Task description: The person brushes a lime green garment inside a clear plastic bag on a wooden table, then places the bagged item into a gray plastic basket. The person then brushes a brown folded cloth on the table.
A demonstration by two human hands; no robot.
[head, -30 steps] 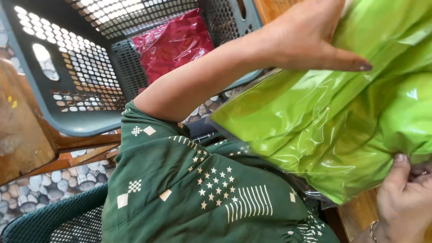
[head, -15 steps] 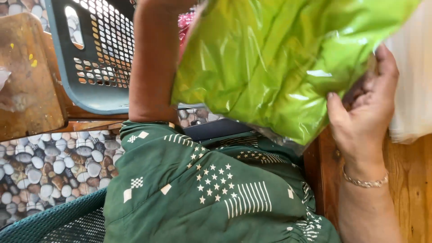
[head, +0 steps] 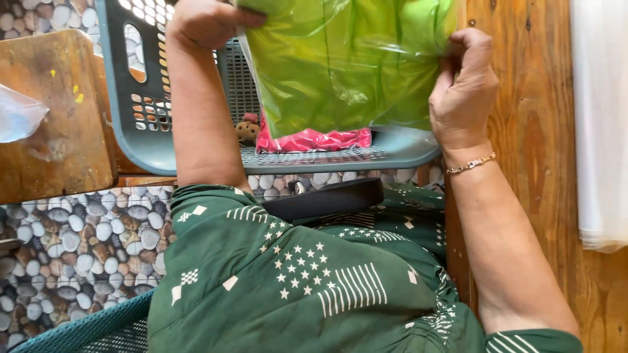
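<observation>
We record the left hand (head: 206, 19) at the upper left of the frame, closed on the top left corner of a green plastic-wrapped packet (head: 347, 62). The right hand (head: 466, 88), upper right of centre, pinches the packet's right edge between thumb and fingers; a thin bracelet (head: 471, 163) sits on that wrist. Both hands are closed tight on the packet, which hangs between them in the upper centre of the frame, held up above a grey-blue plastic laundry basket (head: 140, 124). The packet's flat face is turned toward the camera; its upper part runs out of the frame, so we cannot tell which way its long axis lies.

Inside the basket, below the packet's lower edge, lies a red wrapped packet (head: 314, 140), with a small brown object (head: 247, 129) just beside it. A wooden table (head: 55, 124) stands at the left, pebble-patterned flooring (head: 72, 242) beneath, and a wooden surface (head: 536, 117) at the right. A green patterned garment (head: 294, 281) fills the lower frame.
</observation>
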